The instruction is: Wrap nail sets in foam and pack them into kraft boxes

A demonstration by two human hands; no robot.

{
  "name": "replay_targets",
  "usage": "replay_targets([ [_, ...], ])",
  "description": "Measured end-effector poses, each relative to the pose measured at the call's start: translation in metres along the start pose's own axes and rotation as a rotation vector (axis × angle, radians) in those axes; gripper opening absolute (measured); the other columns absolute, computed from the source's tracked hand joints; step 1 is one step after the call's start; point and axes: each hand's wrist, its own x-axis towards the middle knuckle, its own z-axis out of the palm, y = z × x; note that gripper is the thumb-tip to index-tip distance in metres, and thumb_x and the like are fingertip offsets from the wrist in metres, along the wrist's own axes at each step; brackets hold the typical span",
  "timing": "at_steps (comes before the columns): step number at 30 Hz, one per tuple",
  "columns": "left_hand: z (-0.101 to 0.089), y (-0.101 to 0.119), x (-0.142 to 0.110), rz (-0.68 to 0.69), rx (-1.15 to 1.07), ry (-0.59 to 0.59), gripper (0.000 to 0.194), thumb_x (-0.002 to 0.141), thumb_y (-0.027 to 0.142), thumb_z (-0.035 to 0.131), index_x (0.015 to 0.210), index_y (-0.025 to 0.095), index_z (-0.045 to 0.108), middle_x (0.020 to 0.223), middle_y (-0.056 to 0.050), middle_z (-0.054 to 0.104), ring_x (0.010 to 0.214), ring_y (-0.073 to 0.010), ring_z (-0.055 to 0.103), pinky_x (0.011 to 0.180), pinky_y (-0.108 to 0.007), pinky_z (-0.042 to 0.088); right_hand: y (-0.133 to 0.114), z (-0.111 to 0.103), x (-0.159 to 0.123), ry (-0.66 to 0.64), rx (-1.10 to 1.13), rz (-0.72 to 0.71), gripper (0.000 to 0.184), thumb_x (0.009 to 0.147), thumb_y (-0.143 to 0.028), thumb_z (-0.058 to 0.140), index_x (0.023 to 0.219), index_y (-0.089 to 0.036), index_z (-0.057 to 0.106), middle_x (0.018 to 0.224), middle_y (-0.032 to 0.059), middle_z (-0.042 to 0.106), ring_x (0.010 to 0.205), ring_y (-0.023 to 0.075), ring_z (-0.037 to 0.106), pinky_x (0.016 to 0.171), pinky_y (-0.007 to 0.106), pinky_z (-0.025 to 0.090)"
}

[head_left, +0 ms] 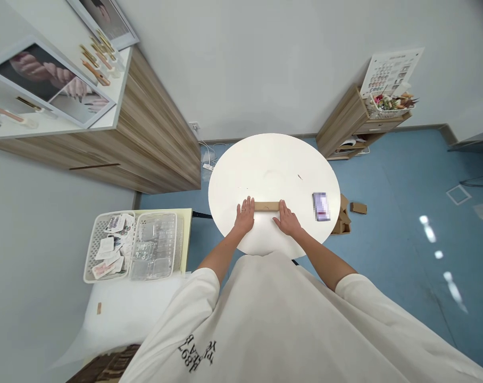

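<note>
1. The left hand (245, 214) has its fingers straight and nearly together, touching the left end of the box (267, 206), not curled round it.
2. The right hand (287, 218) touches the box's right end with extended fingers, its thumb spread toward the body; it has no closed grip either.
3. The box, brown and narrow, lies crosswise between the hands on the near half of the table (271, 159), which is white and round.
4. A small dark mark (300, 177) sits beyond the right hand; the purple packet (322, 206), pixelated, lies near the table's right edge.
5. On the floor (401, 213), just right of the table, are brown cartons (342, 219) and a smaller carton (358, 208).
6. Leftward stand two white baskets: one (90, 250) holds cards, the other (175, 234) clear cases.
7. Beyond are a wood-grain cabinet (157, 127) and, right, a shelf unit (345, 114).
</note>
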Motion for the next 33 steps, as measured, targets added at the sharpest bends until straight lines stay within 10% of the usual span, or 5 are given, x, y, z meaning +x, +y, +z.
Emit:
replay_targets([
  [6,0.001,0.0,0.001,-0.099,0.02,-0.03,0.093,0.081,0.014,0.054,0.163,0.022,0.012,0.169,-0.013,0.015,0.152,-0.037,0.019,0.121,-0.055,0.015,-0.001,-0.002,0.001,0.022,0.068,0.025,0.08,0.099,-0.056,0.032,0.163,-0.018,0.005,0.169,0.0134,0.012,0.141,0.0373,0.036,0.108,0.053,0.039],
  [11,0.001,-0.004,0.009,-0.3,-0.218,0.022,0.088,0.082,0.01,0.051,0.162,0.023,0.016,0.147,-0.018,0.047,0.135,-0.0336,0.045,0.11,-0.048,0.035,-0.003,-0.006,0.008,0.13,0.379,0.193,0.072,0.099,-0.055,0.033,0.162,-0.022,0.019,0.152,0.0154,0.043,0.129,0.0294,0.051,0.107,0.046,0.043],
  [18,0.003,-0.005,0.021,-0.36,-0.543,0.047,0.06,0.083,0.005,0.052,0.141,0.019,0.05,0.136,-0.015,0.055,0.118,-0.0255,0.06,0.099,-0.036,0.049,-0.019,-0.021,0.017,0.122,0.623,0.292,0.056,0.096,-0.056,0.043,0.14,-0.023,0.051,0.133,0.0108,0.062,0.113,0.0243,0.062,0.1,0.039,0.047],
  [33,0.016,-0.025,-0.031,-0.438,-0.544,-0.134,0.063,0.086,0.009,0.054,0.147,0.015,0.04,0.149,-0.018,0.049,0.134,-0.0275,0.052,0.11,-0.04,0.043,-0.012,0.018,-0.023,0.041,0.548,0.371,0.048,0.092,-0.037,0.052,0.136,-0.02,0.055,0.144,0.0123,0.055,0.117,0.024,0.062,0.1,0.036,0.048],
])
